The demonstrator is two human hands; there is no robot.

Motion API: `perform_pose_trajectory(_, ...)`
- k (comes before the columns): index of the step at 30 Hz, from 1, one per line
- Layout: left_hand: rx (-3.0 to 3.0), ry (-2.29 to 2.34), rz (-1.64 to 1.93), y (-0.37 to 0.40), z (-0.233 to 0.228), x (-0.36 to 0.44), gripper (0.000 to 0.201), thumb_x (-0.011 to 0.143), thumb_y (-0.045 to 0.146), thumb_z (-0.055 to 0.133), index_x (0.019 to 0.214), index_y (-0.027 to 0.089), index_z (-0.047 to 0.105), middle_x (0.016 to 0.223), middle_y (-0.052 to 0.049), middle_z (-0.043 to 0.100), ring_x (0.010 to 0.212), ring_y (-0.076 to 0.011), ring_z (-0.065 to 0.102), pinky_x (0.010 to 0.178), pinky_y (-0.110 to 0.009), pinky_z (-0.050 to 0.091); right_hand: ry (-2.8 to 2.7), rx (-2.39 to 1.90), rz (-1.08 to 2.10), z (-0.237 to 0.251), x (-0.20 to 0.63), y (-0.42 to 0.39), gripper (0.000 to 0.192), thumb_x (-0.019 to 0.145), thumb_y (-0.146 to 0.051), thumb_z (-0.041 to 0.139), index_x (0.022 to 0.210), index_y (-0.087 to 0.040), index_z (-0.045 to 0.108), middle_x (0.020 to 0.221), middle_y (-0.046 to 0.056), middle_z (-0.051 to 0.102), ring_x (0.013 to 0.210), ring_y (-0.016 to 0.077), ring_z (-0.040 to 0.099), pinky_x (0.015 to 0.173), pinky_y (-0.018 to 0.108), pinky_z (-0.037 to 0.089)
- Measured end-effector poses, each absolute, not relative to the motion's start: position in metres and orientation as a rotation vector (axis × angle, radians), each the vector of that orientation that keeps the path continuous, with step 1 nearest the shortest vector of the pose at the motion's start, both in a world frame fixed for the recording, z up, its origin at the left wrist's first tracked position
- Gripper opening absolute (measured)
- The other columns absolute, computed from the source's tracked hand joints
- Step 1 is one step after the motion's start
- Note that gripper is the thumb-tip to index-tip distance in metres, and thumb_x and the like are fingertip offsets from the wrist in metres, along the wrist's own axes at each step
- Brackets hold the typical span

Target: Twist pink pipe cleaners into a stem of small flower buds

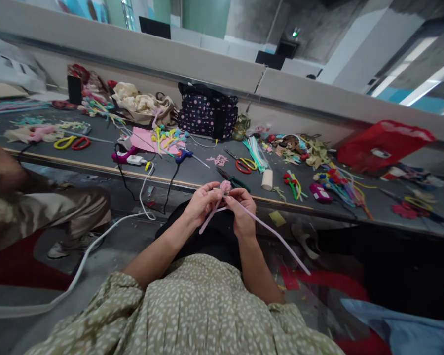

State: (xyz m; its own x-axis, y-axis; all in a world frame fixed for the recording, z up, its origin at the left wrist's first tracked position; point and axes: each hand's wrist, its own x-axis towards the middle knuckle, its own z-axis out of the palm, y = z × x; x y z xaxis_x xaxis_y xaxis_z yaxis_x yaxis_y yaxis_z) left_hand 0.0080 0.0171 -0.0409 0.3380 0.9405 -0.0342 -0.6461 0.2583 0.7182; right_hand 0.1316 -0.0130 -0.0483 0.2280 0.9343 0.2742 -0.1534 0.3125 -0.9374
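Both hands (222, 207) pinch a pink pipe cleaner (270, 231) trailing down-right

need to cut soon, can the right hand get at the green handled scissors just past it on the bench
Probably yes: the green handled scissors lie uncovered just beyond the right hand, but its grip is occupied by the pink pipe cleaner.

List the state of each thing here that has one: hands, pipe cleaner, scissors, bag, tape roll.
left hand: closed on the pink pipe cleaner
right hand: pinching the same pipe cleaner
pink pipe cleaner: coiled at top, tails hanging
red-yellow scissors: lying flat on table
dotted bag: upright
tape roll: on end
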Motion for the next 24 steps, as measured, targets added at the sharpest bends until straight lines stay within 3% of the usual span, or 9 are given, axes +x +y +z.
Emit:
perform_pose_trajectory(13, 0.766, 0.533, 1.103, 0.015, -0.04, 0.004, 0.046, 0.056, 0.015, 0.081, 0.097, 0.013, 0.058, 0.078, -0.001, 0.069, 0.062, -0.0094, 0.062, 0.063, -0.022, 0.047, -0.961, -0.893, 1.095, -0.045, 0.135, -0.011, 0.031, 0.068, -0.033, 0.075, 0.085, -0.021, 0.051, 0.077, -0.002, 0.062, 0.064, 0.0126, 0.06, 0.059, 0.025, 0.05)
perform_pose_trajectory(16, 0.85, 0.579, 1.13, 0.016, -0.04, 0.003, 0.039, 0.06, 0.018, 0.08, 0.092, 0.015, 0.06, 0.076, 0.0, 0.067, 0.062, -0.0095, 0.06, 0.059, -0.021, 0.044, -0.981, -0.94, 0.97, -0.046, 0.136, -0.011, 0.028, 0.07, -0.033, 0.072, 0.085, -0.021, 0.052, 0.075, -0.003, 0.058, 0.06, 0.0101, 0.055, 0.055, 0.022, 0.046)
perform_pose_trajectory(24, 1.481, 0.974, 1.471, 0.017, -0.041, -0.007, 0.012, 0.07, 0.03, 0.075, 0.075, 0.02, 0.072, 0.083, -0.003, 0.062, 0.077, -0.0158, 0.055, 0.072, -0.027, 0.043, -1.204, -1.141, 0.467, -0.045, 0.134, -0.017, 0.018, 0.079, -0.032, 0.064, 0.088, -0.02, 0.055, 0.077, -0.003, 0.057, 0.062, 0.0098, 0.053, 0.059, 0.022, 0.046)
